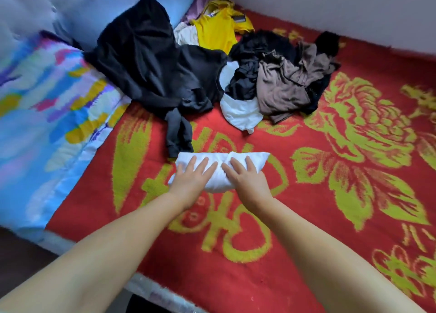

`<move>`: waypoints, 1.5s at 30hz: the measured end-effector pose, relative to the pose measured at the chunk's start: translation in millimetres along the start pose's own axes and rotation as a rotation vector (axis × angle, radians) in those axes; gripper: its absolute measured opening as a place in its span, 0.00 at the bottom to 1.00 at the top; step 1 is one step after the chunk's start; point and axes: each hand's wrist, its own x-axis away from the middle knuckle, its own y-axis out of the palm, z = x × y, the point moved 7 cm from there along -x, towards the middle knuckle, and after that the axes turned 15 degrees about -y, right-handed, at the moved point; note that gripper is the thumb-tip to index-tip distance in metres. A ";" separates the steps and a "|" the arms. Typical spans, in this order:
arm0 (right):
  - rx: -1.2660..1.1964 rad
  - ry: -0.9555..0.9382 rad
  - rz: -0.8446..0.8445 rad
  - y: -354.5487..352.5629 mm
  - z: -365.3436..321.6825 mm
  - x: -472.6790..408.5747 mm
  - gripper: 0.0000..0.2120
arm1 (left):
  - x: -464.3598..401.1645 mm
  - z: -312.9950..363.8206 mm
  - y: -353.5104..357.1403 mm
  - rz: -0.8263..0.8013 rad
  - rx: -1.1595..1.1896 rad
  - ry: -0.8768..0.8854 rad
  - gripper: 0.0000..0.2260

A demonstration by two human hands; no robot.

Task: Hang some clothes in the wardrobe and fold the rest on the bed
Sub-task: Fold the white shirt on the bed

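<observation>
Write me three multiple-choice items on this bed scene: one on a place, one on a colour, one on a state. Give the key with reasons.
1. Where does the folded white garment lie?
A. on the red blanket, near its front edge
B. on the floor
C. atop the pile

2. What colour is the top at the far end of the pile?
A. green
B. yellow
C. pink

3. How do the left hand and right hand meet the white garment?
A. gripping it aloft
B. not touching
C. pressing flat, fingers straight

Key: 1 A, blanket shows around it; 2 B, bright yellow by the wall; 3 C, both palms lie on it.
</observation>
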 end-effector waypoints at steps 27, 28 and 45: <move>0.332 -1.134 -0.170 38.1 -732.2 129.7 0.33 | 671.5 -357.7 192.6 -0.083 0.247 -1.024 0.29; 0.330 -1.165 -0.194 49.8 -751.4 146.3 0.33 | 697.2 -356.2 204.4 -0.095 0.241 -1.042 0.30; 0.479 -1.499 -0.422 171.2 -1012.8 218.6 0.40 | 916.1 -438.4 379.5 -0.316 0.485 -1.303 0.37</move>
